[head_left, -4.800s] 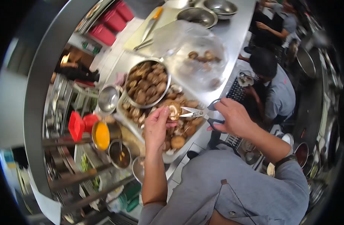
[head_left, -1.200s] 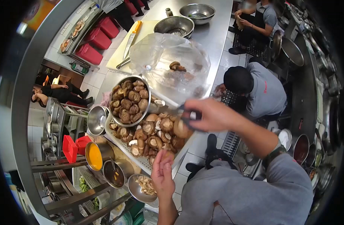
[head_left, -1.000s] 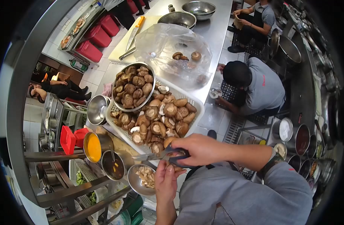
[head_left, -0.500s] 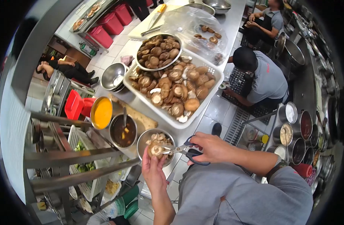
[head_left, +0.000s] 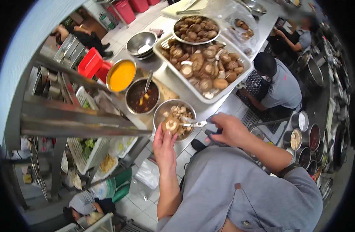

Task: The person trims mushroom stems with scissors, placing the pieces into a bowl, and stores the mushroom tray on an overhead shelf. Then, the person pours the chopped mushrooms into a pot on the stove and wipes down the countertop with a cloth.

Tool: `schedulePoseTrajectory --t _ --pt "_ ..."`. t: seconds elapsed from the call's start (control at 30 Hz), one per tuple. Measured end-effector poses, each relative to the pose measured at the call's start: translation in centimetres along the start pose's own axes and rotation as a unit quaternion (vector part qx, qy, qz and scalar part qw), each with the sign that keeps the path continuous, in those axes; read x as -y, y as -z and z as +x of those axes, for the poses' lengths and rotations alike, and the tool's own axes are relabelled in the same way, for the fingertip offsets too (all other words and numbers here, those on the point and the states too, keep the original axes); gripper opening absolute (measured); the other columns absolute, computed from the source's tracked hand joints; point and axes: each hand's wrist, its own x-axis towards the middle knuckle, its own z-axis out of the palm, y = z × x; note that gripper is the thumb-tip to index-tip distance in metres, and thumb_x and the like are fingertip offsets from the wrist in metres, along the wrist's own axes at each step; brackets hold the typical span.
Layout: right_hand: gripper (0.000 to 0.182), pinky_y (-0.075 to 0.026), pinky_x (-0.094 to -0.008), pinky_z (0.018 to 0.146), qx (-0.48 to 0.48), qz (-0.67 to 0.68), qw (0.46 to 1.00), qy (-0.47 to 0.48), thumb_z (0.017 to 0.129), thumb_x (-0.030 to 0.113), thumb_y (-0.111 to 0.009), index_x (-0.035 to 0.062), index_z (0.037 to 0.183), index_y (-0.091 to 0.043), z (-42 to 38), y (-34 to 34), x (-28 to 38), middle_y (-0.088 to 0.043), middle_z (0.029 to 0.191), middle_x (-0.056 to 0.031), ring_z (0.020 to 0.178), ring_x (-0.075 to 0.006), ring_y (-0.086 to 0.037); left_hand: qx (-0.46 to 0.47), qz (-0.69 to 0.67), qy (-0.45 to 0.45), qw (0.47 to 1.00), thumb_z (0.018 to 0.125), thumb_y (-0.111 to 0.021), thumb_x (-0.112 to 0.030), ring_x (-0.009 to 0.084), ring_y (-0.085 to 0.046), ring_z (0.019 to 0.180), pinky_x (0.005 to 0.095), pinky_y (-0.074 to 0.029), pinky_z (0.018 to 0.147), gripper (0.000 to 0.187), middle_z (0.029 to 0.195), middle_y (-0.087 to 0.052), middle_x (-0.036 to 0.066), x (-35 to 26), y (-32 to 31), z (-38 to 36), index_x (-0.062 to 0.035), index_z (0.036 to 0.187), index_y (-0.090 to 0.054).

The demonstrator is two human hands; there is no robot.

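My left hand (head_left: 164, 145) holds a brown shiitake mushroom (head_left: 171, 124) cap-down over a small steel bowl (head_left: 160, 111) that has cut stems in it. My right hand (head_left: 228, 129) grips dark-handled scissors (head_left: 198, 124), whose blades point left at the mushroom's stem. Beyond the bowl a white perforated tray (head_left: 185, 85) is heaped with mushrooms. A steel bowl of mushrooms (head_left: 195, 29) rests on the tray's far end.
A bowl of dark sauce (head_left: 142, 96) with a spoon and a bowl of orange sauce (head_left: 120, 75) stand left of the stem bowl. Stacked steel bowls (head_left: 141, 42), red containers (head_left: 93, 63) and a plastic bag of mushrooms (head_left: 241, 27) lie farther off. A person in grey (head_left: 280, 87) crouches right of the counter.
The view has tilted down and the counter has slid up in frame. Both hands stay over the stem bowl, with the mushroom and scissors raised slightly toward its near rim.
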Motion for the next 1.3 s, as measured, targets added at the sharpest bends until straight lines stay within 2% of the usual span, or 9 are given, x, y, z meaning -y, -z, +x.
schedulePoseTrajectory --t 0.17,0.27,0.57,0.67,0.77,0.87,0.97,1.1,1.3 --pt "0.054 -0.044 -0.0441 0.063 -0.009 -0.041 0.999 0.026 0.068 0.044 -0.086 0.0035 0.095 -0.062 0.6 -0.3 0.5 -0.057 0.077 -0.0101 0.070 -0.0325 -0.059 0.008 0.013 -0.003 1.000 0.100 -0.057 -0.008 0.0125 -0.063 0.108 0.0274 -0.052 0.093 0.042 0.123 -0.064 0.008 0.1 -0.2 0.1 0.0006 0.142 -0.050" --pt "0.054 -0.051 -0.0440 0.077 0.046 -0.090 0.995 -0.022 0.071 0.046 -0.083 0.0050 0.102 -0.066 0.8 -0.2 1.6 -0.065 0.092 -0.0132 0.086 -0.0330 -0.066 0.010 0.040 -0.007 0.999 0.101 -0.058 -0.009 0.0124 -0.062 0.107 0.0278 -0.053 0.092 0.041 0.123 -0.064 0.008 0.2 -0.3 -0.3 0.0022 0.140 -0.052" --pt "0.054 -0.054 -0.0459 0.074 0.095 -0.155 0.983 -0.014 0.077 0.054 -0.075 0.0084 0.104 -0.065 0.9 -2.9 0.2 -0.066 0.086 -0.0136 0.082 -0.0340 -0.069 -0.014 0.121 -0.033 0.992 0.099 -0.062 -0.013 0.0106 -0.064 0.096 0.0258 -0.053 0.084 0.043 0.114 -0.068 0.009 2.5 0.2 -0.5 0.0064 0.137 -0.054" --pt "0.049 -0.054 -0.0475 0.071 0.140 -0.121 0.981 -0.051 0.078 0.050 -0.075 0.0081 0.102 -0.066 1.1 -4.3 -0.3 -0.068 0.081 -0.0155 0.079 -0.0364 -0.069 -0.021 0.149 -0.010 0.989 0.099 -0.062 -0.013 0.0108 -0.064 0.096 0.0259 -0.053 0.084 0.042 0.112 -0.069 0.009 2.1 0.7 -0.3 0.0053 0.136 -0.055" --pt "0.048 -0.052 -0.0440 0.068 0.163 -0.027 0.984 -0.070 0.082 0.050 -0.074 0.0055 0.100 -0.066 1.3 -6.0 -1.8 -0.068 0.073 -0.0123 0.072 -0.0316 -0.067 -0.024 0.154 0.022 0.987 0.100 -0.060 -0.013 0.0118 -0.064 0.098 0.0272 -0.053 0.087 0.040 0.114 -0.068 0.009 2.1 1.4 0.4 0.0042 0.136 -0.056" --pt "0.056 -0.049 -0.0395 0.067 0.258 0.210 0.925 -0.183 0.083 0.055 -0.073 0.0023 0.098 -0.066 1.7 -4.6 -2.4 -0.065 0.075 -0.0084 0.072 -0.0240 -0.063 -0.045 0.109 0.018 0.993 0.101 -0.058 -0.012 0.0135 -0.063 0.103 0.0291 -0.052 0.091 0.039 0.118 -0.066 0.009 1.9 1.9 0.9 0.0038 0.136 -0.056" --pt "0.068 -0.047 -0.0361 0.069 0.327 0.189 0.915 -0.142 0.079 0.065 -0.073 0.0000 0.098 -0.065 1.7 -2.8 -2.6 -0.062 0.080 -0.0069 0.076 -0.0194 -0.057 -0.049 0.068 0.002 0.996 0.101 -0.056 -0.011 0.0149 -0.062 0.108 0.0306 -0.052 0.094 0.038 0.123 -0.064 0.010 1.3 1.8 0.8 0.0036 0.136 -0.055" --pt "0.072 -0.047 -0.0364 0.071 0.355 0.146 0.913 -0.142 0.077 0.068 -0.073 -0.0002 0.098 -0.065 2.5 -2.4 -1.7 -0.061 0.082 -0.0086 0.078 -0.0215 -0.057 -0.008 0.077 0.002 0.997 0.101 -0.055 -0.011 0.0160 -0.062 0.110 0.0315 -0.052 0.095 0.038 0.125 -0.063 0.011 1.2 0.6 0.5 0.0038 0.137 -0.055" --pt "0.056 -0.044 -0.0314 0.064 0.308 0.218 0.914 -0.148 0.077 0.052 -0.082 0.0028 0.096 -0.062 2.7 -2.7 -1.8 -0.059 0.078 -0.0015 0.073 -0.0118 -0.053 -0.003 0.108 -0.013 0.994 0.101 -0.056 -0.010 0.0141 -0.064 0.104 0.0288 -0.053 0.090 0.038 0.119 -0.066 0.010 0.0 -1.3 0.0 0.0052 0.136 -0.055"
